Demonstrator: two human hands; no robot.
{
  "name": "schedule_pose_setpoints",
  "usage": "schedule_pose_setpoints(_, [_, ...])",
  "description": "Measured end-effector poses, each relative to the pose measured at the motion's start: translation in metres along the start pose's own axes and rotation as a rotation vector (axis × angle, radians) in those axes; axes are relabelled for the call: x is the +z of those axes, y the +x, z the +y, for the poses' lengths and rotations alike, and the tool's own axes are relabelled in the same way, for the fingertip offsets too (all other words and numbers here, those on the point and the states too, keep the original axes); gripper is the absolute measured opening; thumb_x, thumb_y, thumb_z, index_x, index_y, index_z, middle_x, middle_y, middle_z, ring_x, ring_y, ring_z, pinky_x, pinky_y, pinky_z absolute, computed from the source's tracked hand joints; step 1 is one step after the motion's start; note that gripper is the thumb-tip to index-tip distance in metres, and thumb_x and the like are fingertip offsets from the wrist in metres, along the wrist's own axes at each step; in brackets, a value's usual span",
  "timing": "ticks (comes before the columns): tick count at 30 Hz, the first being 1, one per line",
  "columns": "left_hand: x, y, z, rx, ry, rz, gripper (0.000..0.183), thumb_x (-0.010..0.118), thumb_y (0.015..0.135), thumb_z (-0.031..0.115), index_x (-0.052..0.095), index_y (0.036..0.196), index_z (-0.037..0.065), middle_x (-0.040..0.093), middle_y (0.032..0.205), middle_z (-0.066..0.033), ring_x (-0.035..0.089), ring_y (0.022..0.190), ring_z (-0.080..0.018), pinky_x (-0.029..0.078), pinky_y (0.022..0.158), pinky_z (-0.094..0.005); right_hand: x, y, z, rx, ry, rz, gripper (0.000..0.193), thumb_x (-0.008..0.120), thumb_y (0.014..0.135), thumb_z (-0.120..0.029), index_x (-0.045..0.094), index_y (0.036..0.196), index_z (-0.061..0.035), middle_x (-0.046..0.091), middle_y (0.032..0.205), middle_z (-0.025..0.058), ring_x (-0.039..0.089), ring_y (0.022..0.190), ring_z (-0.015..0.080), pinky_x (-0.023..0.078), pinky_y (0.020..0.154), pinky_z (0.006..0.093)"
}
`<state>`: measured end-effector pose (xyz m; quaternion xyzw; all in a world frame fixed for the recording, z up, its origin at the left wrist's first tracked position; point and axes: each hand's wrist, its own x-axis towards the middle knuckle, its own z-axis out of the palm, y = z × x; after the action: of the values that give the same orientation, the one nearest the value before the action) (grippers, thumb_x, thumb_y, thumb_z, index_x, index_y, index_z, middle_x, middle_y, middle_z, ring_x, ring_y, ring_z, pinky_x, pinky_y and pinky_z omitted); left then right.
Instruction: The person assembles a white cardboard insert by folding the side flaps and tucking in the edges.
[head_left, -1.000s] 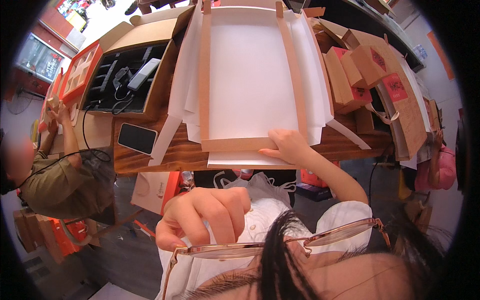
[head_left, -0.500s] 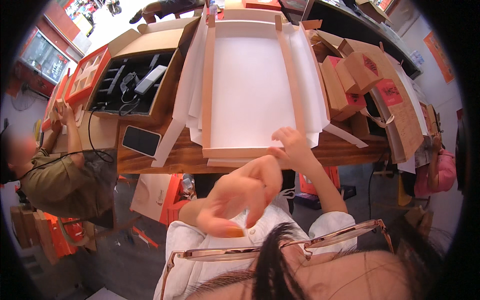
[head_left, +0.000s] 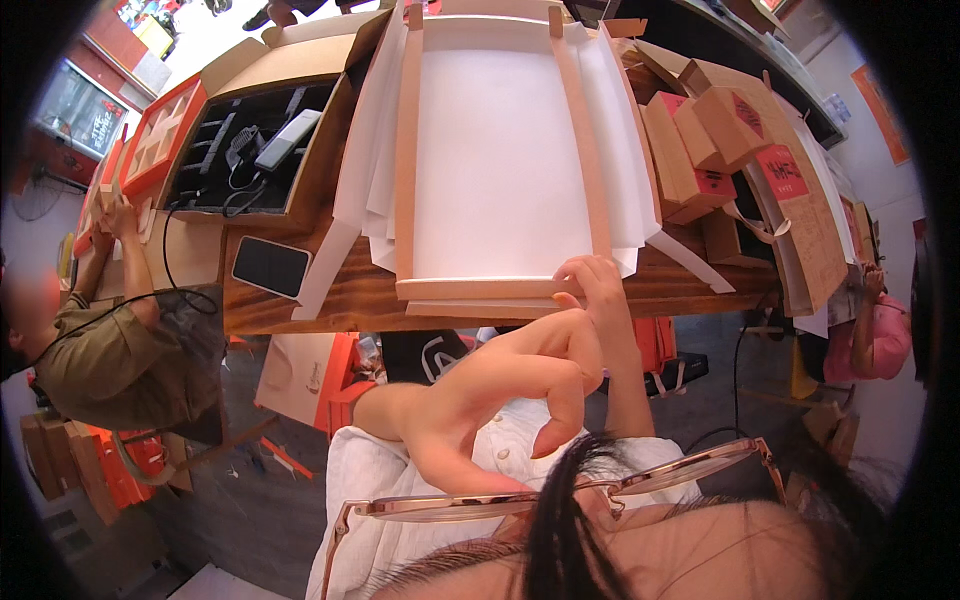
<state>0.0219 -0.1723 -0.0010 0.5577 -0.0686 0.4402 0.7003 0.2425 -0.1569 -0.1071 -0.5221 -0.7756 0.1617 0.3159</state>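
Observation:
In front of me on the wooden table is a long shallow cardboard tray point(head_left: 505, 150) with a white inside and brown folded edges. White flaps spread out along both its sides. At its front right corner my right hand point(head_left: 597, 290) has its fingers curled over the rim and the thumb below, closed on the edge. Nearer to me, my left hand point(head_left: 520, 385) is raised in the air, apart from the tray. Its fingers are bent and spaced from the thumb, with nothing visible between them.
A phone point(head_left: 271, 267) lies left of the tray. Behind it stands an open box point(head_left: 300, 205) with black lining and a corded device point(head_left: 288, 139). Brown and red small boxes point(head_left: 690, 150) are stacked at the right. One person point(head_left: 125, 350) works at the left, another point(head_left: 868, 335) at the right.
My right hand has bent its fingers onto the tray's front right corner. My left hand has moved to the right. The view has shifted slightly.

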Motion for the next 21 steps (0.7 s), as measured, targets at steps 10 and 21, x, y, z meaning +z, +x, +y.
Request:
schedule_pose_setpoints(10, [-0.008,-0.006,-0.009,0.163,-0.055,0.026,0.032,0.067,0.081,0.039,0.055,0.073,0.01,0.053,0.095,-0.0084,0.048,0.087,-0.0196,0.034,0.07,-0.0311,0.008,-0.002,-0.016,-0.018,0.028,0.089,0.017,0.065,0.088,-0.019,0.062,0.095,-0.0043,0.063,0.1,0.009,0.057,0.101,0.0289,0.04,0.095,0.0414])
schedule_pose_setpoints(21, [-0.095,-0.121,-0.015,-0.107,0.726,0.961,0.011,0.054,0.094,0.005,0.062,0.088,0.001,0.063,0.083,-0.0071,0.059,0.076,-0.0143,0.045,0.068,-0.0275,0.039,0.021,-0.042,-0.117,-0.079,-0.091,0.023,0.061,0.089,-0.009,0.064,0.111,-0.0036,0.063,0.098,0.0131,0.06,0.097,0.0302,0.04,0.102,0.0436])
